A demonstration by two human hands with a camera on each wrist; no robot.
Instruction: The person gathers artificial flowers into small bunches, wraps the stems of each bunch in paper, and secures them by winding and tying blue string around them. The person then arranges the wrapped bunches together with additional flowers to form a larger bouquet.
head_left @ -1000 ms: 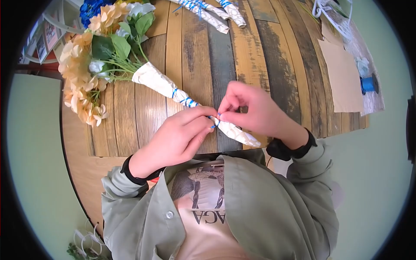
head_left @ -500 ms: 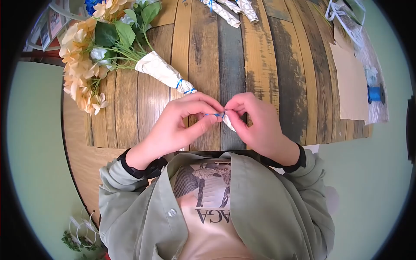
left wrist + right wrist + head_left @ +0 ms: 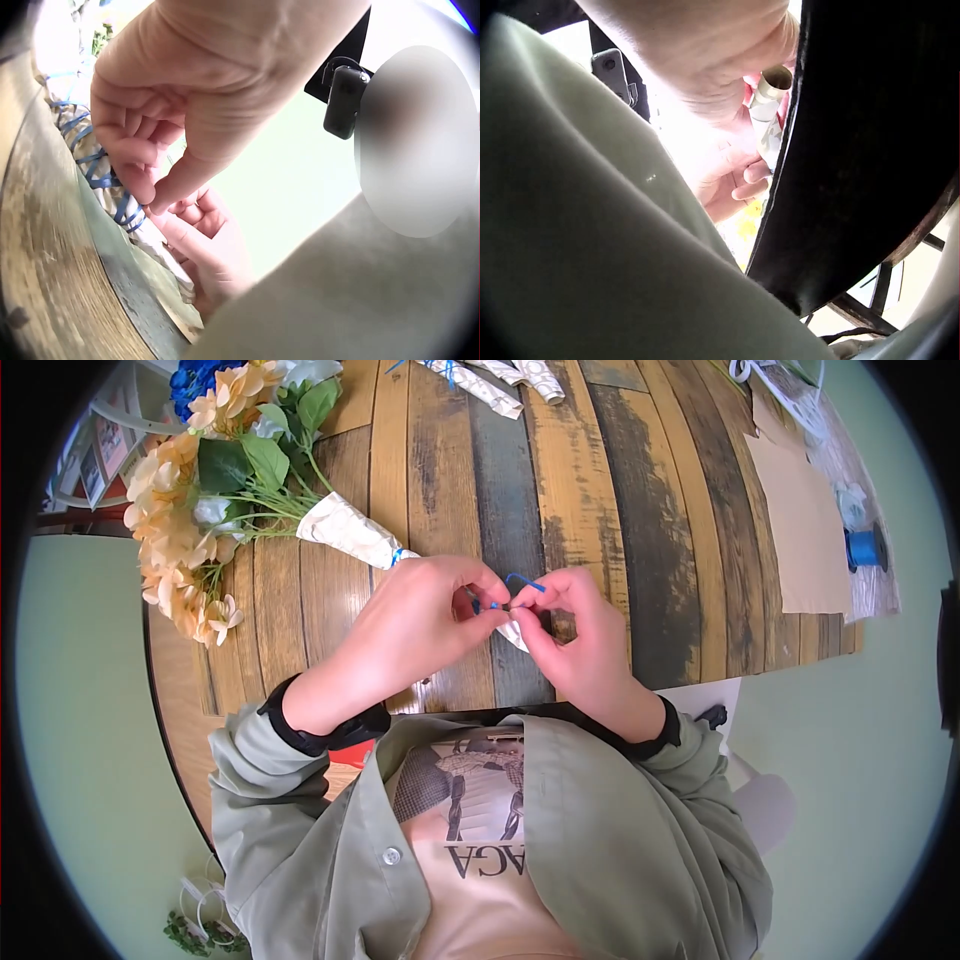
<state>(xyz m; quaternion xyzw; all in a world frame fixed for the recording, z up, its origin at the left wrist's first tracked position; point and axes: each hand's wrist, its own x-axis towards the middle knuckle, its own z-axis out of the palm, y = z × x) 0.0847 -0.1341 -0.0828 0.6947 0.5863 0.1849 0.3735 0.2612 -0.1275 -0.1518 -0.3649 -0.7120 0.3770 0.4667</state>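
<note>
A bouquet of peach artificial flowers (image 3: 165, 510) lies at the left, its stems in a white paper wrap (image 3: 345, 532) that tapers toward me. Blue ribbon (image 3: 97, 169) crisscrosses the wrap, as the left wrist view shows. Over the wrap's narrow part, my left hand (image 3: 420, 615) pinches the ribbon between thumb and forefinger. My right hand (image 3: 585, 635) meets it fingertip to fingertip, pinching the ribbon too, with a loose blue end sticking up above its forefinger. The wrap's open tube end (image 3: 772, 82) shows in the right wrist view; the hands hide much of the windings.
Several white paper rolls (image 3: 485, 385) with blue ties lie at the table's far side. Brown paper (image 3: 800, 530), clear wrapping and a blue ribbon spool (image 3: 865, 548) are at the right, below a white wire stand (image 3: 800, 405). The wooden table's (image 3: 440, 695) near edge runs close to my body.
My left hand has turned and now covers more of the wrapped part. My right hand has come lower beside it, and a loose ribbon end now stands out above its fingers.
</note>
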